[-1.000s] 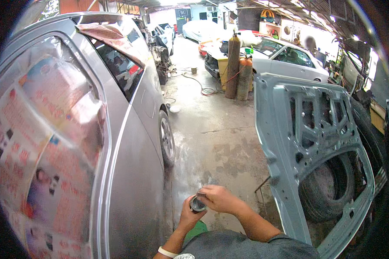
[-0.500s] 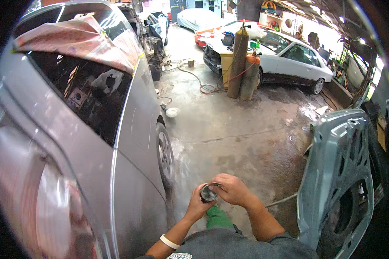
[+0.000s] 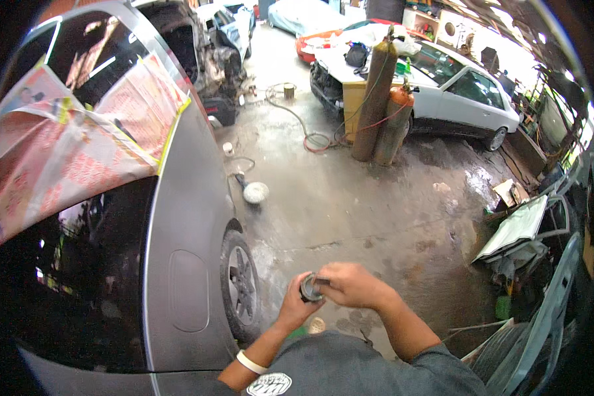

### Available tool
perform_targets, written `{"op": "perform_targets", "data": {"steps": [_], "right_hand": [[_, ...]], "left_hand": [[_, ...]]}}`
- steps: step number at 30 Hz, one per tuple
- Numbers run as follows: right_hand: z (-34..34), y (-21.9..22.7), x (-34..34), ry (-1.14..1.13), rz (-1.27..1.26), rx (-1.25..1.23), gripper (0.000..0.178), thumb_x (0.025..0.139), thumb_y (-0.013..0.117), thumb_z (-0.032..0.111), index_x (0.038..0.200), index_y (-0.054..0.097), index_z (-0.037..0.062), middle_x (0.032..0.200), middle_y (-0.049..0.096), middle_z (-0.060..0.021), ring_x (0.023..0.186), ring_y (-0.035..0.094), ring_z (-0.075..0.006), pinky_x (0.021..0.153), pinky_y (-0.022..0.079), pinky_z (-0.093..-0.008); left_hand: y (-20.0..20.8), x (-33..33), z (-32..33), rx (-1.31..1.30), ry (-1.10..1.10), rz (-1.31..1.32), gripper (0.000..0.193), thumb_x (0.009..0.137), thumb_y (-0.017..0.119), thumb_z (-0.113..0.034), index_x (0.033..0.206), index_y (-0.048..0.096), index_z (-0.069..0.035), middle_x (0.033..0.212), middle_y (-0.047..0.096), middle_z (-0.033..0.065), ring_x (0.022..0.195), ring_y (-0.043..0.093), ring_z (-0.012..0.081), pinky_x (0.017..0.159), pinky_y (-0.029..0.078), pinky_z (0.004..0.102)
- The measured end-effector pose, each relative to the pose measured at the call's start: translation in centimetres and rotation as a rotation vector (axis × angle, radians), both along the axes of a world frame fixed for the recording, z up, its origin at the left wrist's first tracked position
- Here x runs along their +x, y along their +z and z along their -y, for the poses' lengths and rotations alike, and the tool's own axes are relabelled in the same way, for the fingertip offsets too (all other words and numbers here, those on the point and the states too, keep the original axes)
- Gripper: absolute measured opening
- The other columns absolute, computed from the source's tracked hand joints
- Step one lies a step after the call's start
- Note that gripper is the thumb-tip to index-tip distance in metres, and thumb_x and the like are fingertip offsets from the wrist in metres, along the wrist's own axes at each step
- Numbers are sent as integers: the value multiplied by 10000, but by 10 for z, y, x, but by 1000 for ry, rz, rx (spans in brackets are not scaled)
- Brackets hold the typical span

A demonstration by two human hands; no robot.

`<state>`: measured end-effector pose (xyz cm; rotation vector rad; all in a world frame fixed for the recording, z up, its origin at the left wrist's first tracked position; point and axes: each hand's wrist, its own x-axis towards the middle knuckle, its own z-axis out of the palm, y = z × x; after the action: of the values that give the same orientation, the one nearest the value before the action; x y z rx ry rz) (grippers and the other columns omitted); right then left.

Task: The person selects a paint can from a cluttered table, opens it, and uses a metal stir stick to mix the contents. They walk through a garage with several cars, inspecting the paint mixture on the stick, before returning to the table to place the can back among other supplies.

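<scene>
My left hand (image 3: 294, 305) is wrapped around a small round container (image 3: 308, 288) in front of my chest. Its open mouth faces up, and the inside looks grey. At the rim, the closed fingers of my right hand (image 3: 351, 285) pinch a small dark flat piece (image 3: 321, 282). What kind of piece it is cannot be made out, since the fingers cover most of it.
A grey car (image 3: 195, 284) with taped masking paper (image 3: 79, 155) stands close on my left. A polisher with a white pad (image 3: 255, 193) lies on the floor ahead. Gas cylinders (image 3: 376, 99) stand before a white car (image 3: 475, 102). Car panels (image 3: 541, 330) lean at right.
My view has shifted forward along the grey car, so its wheel and the polisher appear nearer. Both hands stay together at the container, and the right fingers have shifted slightly at its rim.
</scene>
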<state>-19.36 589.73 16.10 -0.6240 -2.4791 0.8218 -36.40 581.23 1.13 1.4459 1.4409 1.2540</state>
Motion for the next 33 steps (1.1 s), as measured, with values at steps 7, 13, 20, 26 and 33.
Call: {"op": "perform_targets", "data": {"steps": [7, 13, 20, 26, 33], "right_hand": [[-193, -17, -51, -22, -18, -25, 123, 886, 706, 87, 995, 691, 32, 939, 696, -149, 859, 678, -334, 738, 540, -404], [-365, -16, -117, -177, -5, 38, 122, 872, 727, 67, 983, 693, 29, 907, 688, -141, 856, 670, -326, 755, 538, -400], [-536, -6, -178, -253, -10, -59, 118, 882, 703, 89, 982, 674, 35, 909, 679, -142, 844, 664, -339, 745, 535, -419], [-676, -19, -206, -157, -36, 2, 141, 874, 708, 34, 1009, 671, 19, 911, 682, -144, 821, 664, -330, 738, 531, -402], [-873, -50, -226, -425, -134, -112, 122, 929, 654, 55, 1034, 649, -8, 862, 666, -124, 769, 672, -235, 685, 526, -362]], "left_hand": [[0, -49, -198, 84, -22, -28, 759, 730, 875, -146, 1369, 478, -48, 1313, 539, 160, 1247, 531, 349, 1066, 435, 435], [-6, -115, -377, 75, -80, 39, 745, 717, 877, -144, 1349, 495, -50, 1317, 542, 155, 1265, 522, 348, 1074, 431, 431], [11, -184, -561, 29, -141, 109, 723, 713, 859, -115, 1342, 506, -62, 1320, 535, 145, 1263, 522, 332, 1070, 435, 423], [8, -211, -704, -11, -161, 105, 704, 719, 843, -99, 1336, 505, -54, 1301, 536, 142, 1260, 523, 325, 1076, 434, 420], [-10, -224, -892, 32, -50, 58, 687, 728, 831, -90, 1329, 501, -44, 1299, 533, 150, 1259, 522, 329, 1079, 431, 423]]}}
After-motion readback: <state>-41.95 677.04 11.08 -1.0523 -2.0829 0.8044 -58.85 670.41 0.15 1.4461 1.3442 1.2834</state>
